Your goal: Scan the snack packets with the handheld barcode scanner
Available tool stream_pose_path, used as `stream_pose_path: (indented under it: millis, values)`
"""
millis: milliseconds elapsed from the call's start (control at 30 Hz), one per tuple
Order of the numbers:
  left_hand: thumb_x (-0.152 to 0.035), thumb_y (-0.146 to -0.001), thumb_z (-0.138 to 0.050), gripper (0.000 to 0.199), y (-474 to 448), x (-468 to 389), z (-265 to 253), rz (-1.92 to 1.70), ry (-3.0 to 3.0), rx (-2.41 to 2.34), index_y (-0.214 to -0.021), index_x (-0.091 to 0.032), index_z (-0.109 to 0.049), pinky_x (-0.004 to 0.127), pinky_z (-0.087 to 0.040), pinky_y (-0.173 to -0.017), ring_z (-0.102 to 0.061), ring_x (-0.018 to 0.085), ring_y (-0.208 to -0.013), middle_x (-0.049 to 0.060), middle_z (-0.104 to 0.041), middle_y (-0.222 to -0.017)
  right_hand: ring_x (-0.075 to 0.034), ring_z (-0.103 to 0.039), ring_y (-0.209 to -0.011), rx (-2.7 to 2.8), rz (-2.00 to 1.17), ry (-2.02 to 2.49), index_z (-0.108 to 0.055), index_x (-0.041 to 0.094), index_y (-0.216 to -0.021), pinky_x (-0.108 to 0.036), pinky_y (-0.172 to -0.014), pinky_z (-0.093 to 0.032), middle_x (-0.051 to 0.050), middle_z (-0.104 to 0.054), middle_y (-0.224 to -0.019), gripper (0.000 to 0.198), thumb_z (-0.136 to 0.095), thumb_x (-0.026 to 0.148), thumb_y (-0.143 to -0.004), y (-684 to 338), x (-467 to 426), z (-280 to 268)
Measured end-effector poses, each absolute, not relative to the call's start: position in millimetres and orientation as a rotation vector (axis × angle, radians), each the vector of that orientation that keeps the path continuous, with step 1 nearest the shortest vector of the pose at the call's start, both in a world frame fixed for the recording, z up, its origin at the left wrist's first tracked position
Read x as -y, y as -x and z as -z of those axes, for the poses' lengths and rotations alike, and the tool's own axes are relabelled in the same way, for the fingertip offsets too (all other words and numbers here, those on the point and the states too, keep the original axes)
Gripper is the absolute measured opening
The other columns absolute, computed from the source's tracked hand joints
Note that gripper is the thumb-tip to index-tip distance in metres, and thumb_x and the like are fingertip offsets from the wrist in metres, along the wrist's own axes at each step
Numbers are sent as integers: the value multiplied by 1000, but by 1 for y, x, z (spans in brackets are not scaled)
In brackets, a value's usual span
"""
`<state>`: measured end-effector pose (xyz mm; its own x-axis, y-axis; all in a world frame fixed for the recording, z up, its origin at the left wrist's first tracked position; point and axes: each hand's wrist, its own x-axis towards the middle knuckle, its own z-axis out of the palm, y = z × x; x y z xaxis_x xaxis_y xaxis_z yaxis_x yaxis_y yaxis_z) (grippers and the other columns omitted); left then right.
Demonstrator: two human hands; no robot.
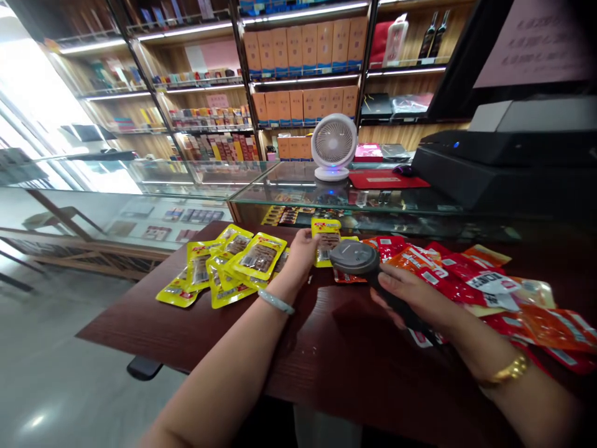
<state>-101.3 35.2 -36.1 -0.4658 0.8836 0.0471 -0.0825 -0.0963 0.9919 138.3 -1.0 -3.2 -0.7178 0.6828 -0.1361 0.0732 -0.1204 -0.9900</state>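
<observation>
My left hand (303, 252), a pale bangle at its wrist, grips the left edge of a yellow snack packet (328, 239) that stands upright with its clear window facing me. In my right hand (415, 292) is a dark barcode scanner (357, 256), its head pointing left toward that packet and partly covering its lower right. Left of my left hand lies a loose pile of similar yellow packets (259, 256). Red and orange snack packets (466, 274) are heaped beyond and to the right of my right hand. Everything rests on a dark reddish-brown table (298, 361).
A glass display counter (261, 180) stands behind the table, with a small white fan (334, 146) and a red mat (387, 179) on it. A black machine (508, 162) fills the back right. Boxed goods (305, 46) line lit shelves behind.
</observation>
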Motion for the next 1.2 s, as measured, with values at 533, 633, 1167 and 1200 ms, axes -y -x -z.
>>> stream_pose_path:
  millis: [533,633,1167,1200]
  values:
    - [-49,-72,-69,52,184,9,-19,-482,-1511,-2838,-109,-13,-64,50,-36,-99,-53,41,-118,23,-65,-116,-6,-43,-34,1568,-1954,795,-52,23,-89,-19,-33,-36,5,-53,-60,34,-59,56,-86,-135,2,7]
    - [-54,-71,-66,51,199,11,-17,-309,-1398,-2888,-102,-14,-64,48,-34,-99,-51,40,-120,23,-65,-114,-6,-42,-33,1546,-1983,797,-53,22,-88,-19,-32,-36,5,-53,-59,36,-62,57,-84,-133,2,8]
    - [-35,-80,-61,30,195,13,-22,-922,-1332,-2927,-108,-23,-59,34,-42,-75,-64,30,-96,12,-71,-101,-6,-44,-33,1573,-1952,766,-45,22,-83,-18,-32,-36,6,-54,-59,37,-58,57,-87,-136,-1,9]
    - [-34,-80,-61,27,196,13,-22,-1033,-1335,-2908,-106,-24,-61,33,-42,-75,-65,28,-94,10,-71,-99,-6,-44,-32,1574,-1961,761,-46,22,-84,-17,-32,-37,6,-54,-59,37,-58,57,-87,-136,-1,9]
